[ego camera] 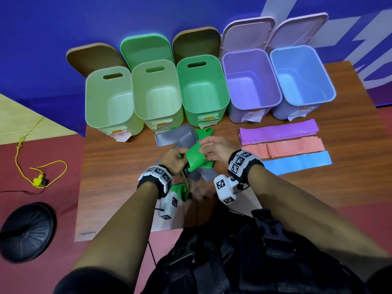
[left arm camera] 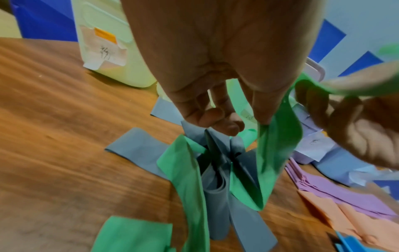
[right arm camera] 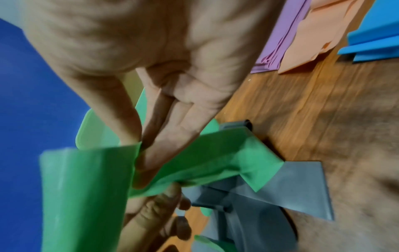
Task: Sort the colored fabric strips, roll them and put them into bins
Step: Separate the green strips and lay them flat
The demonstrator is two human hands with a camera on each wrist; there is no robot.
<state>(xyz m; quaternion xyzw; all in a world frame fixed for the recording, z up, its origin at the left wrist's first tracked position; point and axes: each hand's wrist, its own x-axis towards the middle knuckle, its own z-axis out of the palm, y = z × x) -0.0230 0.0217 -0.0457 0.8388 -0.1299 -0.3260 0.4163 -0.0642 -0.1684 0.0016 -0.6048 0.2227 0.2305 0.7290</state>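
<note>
Both hands hold one green fabric strip (ego camera: 196,157) above a tangle of grey strips (ego camera: 180,136) and more green strips at the table's middle. My left hand (ego camera: 175,159) pinches the green strip (left arm camera: 278,150) between thumb and fingers. My right hand (ego camera: 214,148) grips the same green strip (right arm camera: 194,163), thumb on one side and fingers on the other. Grey strips (left arm camera: 218,189) lie crossed under the hands. Purple strips (ego camera: 277,133), salmon strips (ego camera: 292,148) and a blue strip (ego camera: 301,162) lie sorted flat at the right.
Five open bins stand in a row at the table's back: three green (ego camera: 109,124), (ego camera: 158,118), (ego camera: 204,115), one purple (ego camera: 252,112) and one blue (ego camera: 303,108), with lids leaning on the wall behind. A black round base (ego camera: 26,231) and a yellow cord (ego camera: 38,179) lie on the floor at the left.
</note>
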